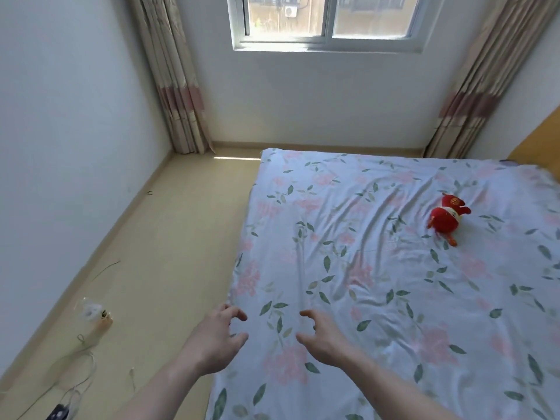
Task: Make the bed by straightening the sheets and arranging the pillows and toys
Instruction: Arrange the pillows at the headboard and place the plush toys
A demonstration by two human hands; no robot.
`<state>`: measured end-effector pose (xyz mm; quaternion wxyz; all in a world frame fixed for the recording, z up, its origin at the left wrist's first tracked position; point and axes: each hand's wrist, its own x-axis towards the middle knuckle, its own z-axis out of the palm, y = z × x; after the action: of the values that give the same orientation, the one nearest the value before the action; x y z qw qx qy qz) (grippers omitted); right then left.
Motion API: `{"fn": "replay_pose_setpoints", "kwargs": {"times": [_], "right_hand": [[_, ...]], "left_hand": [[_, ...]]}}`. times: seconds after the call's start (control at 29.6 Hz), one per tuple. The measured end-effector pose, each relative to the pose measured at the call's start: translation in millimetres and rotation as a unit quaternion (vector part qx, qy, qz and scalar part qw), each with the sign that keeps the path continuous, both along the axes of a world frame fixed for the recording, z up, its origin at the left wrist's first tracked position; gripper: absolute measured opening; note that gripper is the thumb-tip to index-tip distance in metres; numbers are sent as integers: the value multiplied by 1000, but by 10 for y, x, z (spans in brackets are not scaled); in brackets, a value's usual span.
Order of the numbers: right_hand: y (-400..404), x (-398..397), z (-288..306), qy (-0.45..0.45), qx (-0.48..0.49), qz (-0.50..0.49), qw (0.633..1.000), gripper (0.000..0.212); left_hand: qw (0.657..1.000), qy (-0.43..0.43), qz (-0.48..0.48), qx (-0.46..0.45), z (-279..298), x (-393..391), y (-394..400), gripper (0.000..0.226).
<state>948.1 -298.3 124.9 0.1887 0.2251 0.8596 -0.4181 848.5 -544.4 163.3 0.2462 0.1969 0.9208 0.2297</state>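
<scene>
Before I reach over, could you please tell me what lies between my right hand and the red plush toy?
In the head view, only wrinkled floral sheet lies between the right hand and the red plush toy; nothing else rests on that stretch.

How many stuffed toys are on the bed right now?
1. A red stuffed toy lies on the floral sheet toward the far right side near the headboard. Others could lie outside the frame.
</scene>
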Motion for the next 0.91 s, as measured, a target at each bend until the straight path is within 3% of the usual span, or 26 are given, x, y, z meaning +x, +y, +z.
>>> {"fn": "replay_pose_setpoints", "kwargs": {"times": [0.37,0.91], "right_hand": [[-467,-940,-27,9,-10,-75,997,60],[-1570,-2764,239,5,30,-250,968,61]], "left_hand": [[998,10,-61,-19,6,-1419,-327,24],[965,-31,-260,29,-241,-3859,-677,18]]}}
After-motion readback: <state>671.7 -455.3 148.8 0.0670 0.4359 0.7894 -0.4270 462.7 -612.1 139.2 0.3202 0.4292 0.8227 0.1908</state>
